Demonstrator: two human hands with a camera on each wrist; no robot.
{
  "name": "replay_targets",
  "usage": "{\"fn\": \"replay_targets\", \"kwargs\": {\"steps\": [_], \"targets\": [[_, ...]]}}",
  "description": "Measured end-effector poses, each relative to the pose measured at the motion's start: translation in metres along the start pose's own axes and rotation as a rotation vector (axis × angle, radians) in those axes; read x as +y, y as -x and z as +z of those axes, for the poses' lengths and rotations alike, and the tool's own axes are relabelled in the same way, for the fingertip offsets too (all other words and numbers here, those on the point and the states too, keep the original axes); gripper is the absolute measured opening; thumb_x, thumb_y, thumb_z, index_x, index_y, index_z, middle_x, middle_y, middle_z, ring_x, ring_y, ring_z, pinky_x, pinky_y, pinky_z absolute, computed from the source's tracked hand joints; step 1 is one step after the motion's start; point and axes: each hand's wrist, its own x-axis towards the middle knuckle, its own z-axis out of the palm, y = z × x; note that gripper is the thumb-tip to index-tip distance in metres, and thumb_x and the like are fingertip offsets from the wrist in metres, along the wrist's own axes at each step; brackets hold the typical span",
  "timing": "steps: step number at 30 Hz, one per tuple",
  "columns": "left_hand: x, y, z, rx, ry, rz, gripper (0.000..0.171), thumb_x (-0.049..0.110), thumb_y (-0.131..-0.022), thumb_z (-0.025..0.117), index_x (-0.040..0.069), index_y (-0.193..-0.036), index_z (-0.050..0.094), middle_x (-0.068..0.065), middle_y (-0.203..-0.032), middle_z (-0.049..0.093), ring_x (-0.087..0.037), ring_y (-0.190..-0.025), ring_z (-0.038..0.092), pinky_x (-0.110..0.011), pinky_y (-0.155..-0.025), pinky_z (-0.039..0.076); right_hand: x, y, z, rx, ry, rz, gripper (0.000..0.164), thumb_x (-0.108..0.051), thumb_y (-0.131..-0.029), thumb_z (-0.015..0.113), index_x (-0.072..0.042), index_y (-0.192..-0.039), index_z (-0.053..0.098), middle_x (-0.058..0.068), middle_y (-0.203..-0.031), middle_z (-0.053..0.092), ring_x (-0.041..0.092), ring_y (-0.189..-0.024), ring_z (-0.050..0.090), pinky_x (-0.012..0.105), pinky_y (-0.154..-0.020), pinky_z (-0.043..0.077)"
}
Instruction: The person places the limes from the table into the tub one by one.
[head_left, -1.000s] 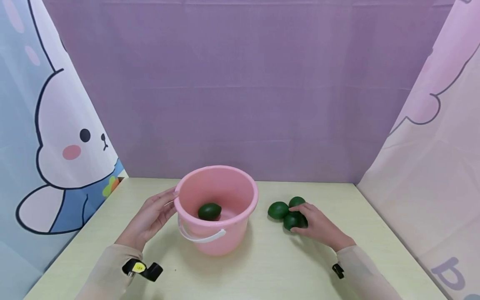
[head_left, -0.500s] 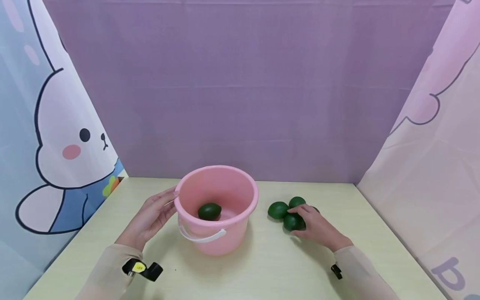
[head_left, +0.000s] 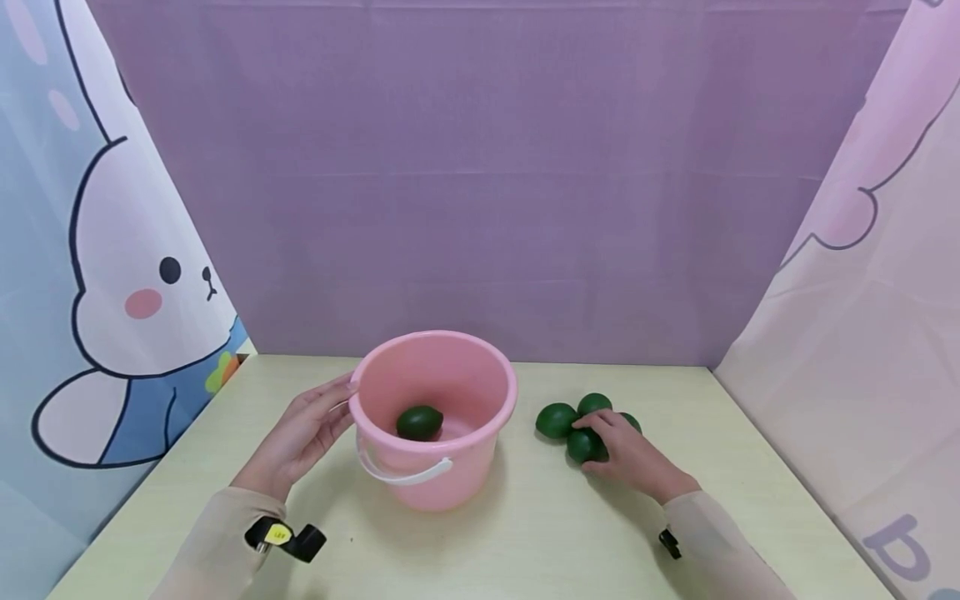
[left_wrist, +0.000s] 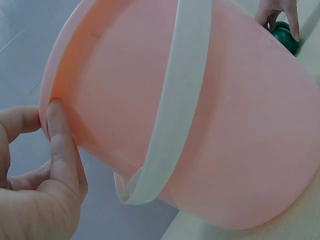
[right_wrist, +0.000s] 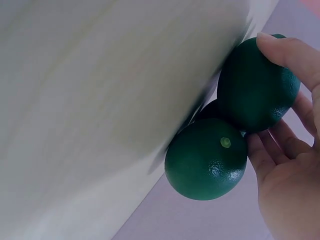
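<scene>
A pink bucket (head_left: 457, 471) with a white handle (head_left: 408, 478) stands upright on the table, and one green lime (head_left: 419, 423) lies inside. My left hand (head_left: 303, 433) pinches the bucket's rim at its left side, thumb and finger showing in the left wrist view. To the right of the bucket, several limes (head_left: 557, 421) sit clustered on the table. My right hand (head_left: 633, 457) holds the front lime (right_wrist: 257, 85) between thumb and fingers; it is partly covered by the hand in the head view. Another lime (right_wrist: 206, 160) lies right beside it in the right wrist view.
The pale wooden table (head_left: 420, 558) ends at a purple cloth backdrop (head_left: 480, 183). Printed cloths with a rabbit (head_left: 150, 275) and pink shapes hang at the left and right sides.
My right hand has shifted slightly left, and a lime behind its right side has come into view. The left hand, the bucket and the lime inside have stayed put.
</scene>
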Motion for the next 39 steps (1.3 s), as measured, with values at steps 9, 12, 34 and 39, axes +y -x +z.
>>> {"fn": "replay_targets", "kwargs": {"steps": [9,12,34,39], "targets": [[0.0,0.0,0.0,0.008,-0.006,-0.011,0.065,0.028,-0.101,0.064,0.001,-0.153,0.037,-0.002,-0.14,0.052,-0.01,-0.109,0.062,-0.021,-0.097,0.052,-0.003,0.001,-0.002,-0.009,-0.005,0.002,0.057,-0.013,-0.078,0.088,-0.007,-0.128,0.061,0.016,-0.13,0.054,0.038,-0.123,0.052,0.052,-0.1,0.051],[0.0,0.0,0.0,0.008,-0.006,-0.011,0.064,0.027,-0.101,0.064,0.001,-0.153,0.037,-0.001,-0.139,0.053,-0.01,-0.109,0.061,-0.021,-0.097,0.052,-0.004,0.001,-0.003,-0.008,-0.012,0.006,0.057,-0.013,-0.078,0.088,-0.007,-0.128,0.061,0.016,-0.13,0.054,0.039,-0.123,0.051,0.052,-0.1,0.051],[0.0,0.0,-0.002,-0.007,0.005,0.004,0.063,0.027,-0.101,0.063,0.001,-0.153,0.037,-0.003,-0.143,0.051,-0.012,-0.113,0.061,-0.022,-0.098,0.051,-0.004,0.001,-0.012,0.041,-0.01,-0.009,0.055,-0.016,-0.077,0.087,-0.009,-0.126,0.063,0.015,-0.127,0.057,0.034,-0.116,0.056,0.05,-0.096,0.054],[0.0,-0.001,-0.003,-0.01,-0.001,0.004,0.064,0.027,-0.101,0.063,0.001,-0.153,0.037,-0.004,-0.143,0.049,-0.013,-0.114,0.06,-0.023,-0.099,0.051,-0.006,0.0,-0.014,0.069,-0.014,-0.029,0.054,-0.017,-0.077,0.088,-0.01,-0.125,0.064,0.012,-0.124,0.058,0.03,-0.113,0.056,0.048,-0.094,0.055]]}}
